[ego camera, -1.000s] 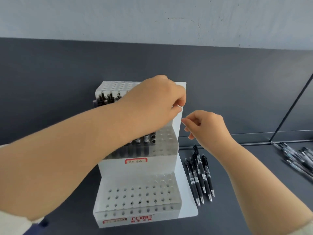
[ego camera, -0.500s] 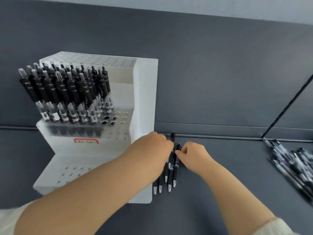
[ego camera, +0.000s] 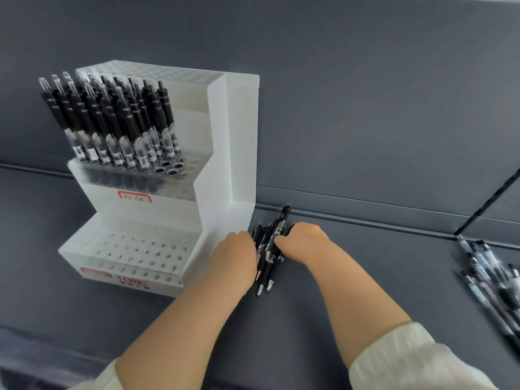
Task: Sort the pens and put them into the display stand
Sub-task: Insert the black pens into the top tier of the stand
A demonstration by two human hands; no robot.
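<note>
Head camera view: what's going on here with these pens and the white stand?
A person is gathering a small bunch of black click pens on the dark grey table, just right of the white translucent tiered display stand. The right hand curls round the bunch; the left hand presses its other side, fingers hidden. The stand's middle tier holds many black pens, with a few holes free at its right end; the bottom tier is empty. Another loose pile of pens lies far right.

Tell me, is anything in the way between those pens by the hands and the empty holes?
Only the stand's white side wall sits between the pens and the empty holes; above it, nothing visible blocks them.
</note>
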